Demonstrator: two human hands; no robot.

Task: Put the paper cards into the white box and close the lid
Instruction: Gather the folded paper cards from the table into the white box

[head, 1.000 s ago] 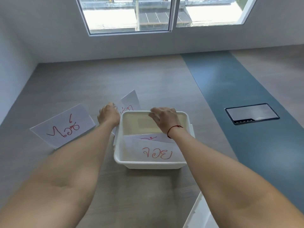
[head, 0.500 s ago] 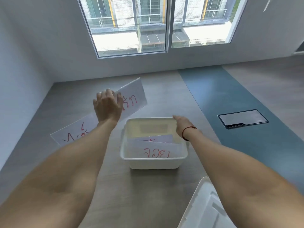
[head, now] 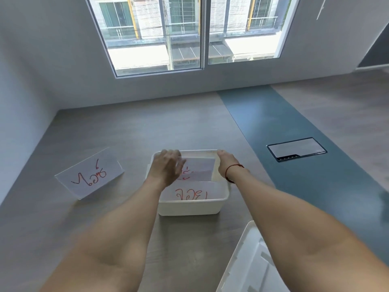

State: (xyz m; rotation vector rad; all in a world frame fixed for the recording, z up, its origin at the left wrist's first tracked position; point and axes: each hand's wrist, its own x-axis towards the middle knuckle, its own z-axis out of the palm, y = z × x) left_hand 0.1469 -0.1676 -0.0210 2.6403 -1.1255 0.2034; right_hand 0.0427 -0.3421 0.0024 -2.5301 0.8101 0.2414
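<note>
Grey wood-look floor (head: 117, 131) under window, blue strip at right. Since half a second ago: card (head: 200, 170) brought from raised left of white box (head: 190, 205) down into it, left hand (head: 166, 168) pinching its left edge, right hand (head: 226, 165) steadying right edge. One card (head: 89, 173) left on floor; lid (head: 250, 264) off, cropped at frame bottom. Fingertips hidden; lettering partly covered.

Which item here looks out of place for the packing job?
One card lies on the floor left of the white box, not packed. The lid lies off, near right. Nothing looks damaged.
</note>
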